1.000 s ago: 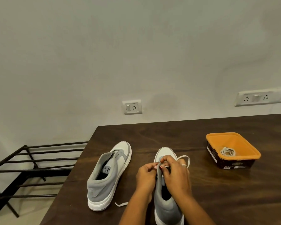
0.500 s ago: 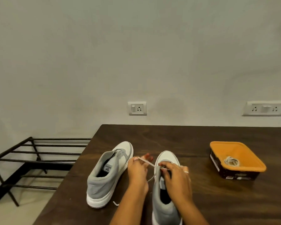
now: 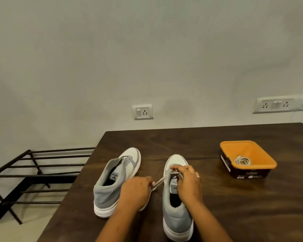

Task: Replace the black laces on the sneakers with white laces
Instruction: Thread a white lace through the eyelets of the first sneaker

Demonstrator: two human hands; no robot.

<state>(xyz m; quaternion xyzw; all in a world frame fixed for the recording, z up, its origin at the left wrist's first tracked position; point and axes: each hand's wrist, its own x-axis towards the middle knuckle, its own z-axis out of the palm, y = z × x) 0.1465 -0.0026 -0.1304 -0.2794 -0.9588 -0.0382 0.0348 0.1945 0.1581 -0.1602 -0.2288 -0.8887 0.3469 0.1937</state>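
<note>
**White lace going in**

A flat white shoelace (image 3: pixel 160 180) is stretching from the toe eyelets of the grey-and-white fabric sneaker (image 3: pixel 177 217) on the dark wooden tabletop (image 3: pixel 164 142), fingers of left hand (image 3: pixel 136 193) and right hand (image 3: pixel 188 184) each pinching it. Overpulling is risking uneven ends. The unlaced twin sneaker (image 3: pixel 110 194) is showing a label reading roughly "elarro".

Label (image 3: pixel 114 176) inside left sneaker (image 3: pixel 103 198): "elarro"

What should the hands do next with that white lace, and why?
Probably draw the white lace further out with the left hand until it sits snug. It stretches from the front eyelets of the right-side sneaker to that hand, while the right hand pinches it at the eyelets, so threading there looks unfinished.
</note>
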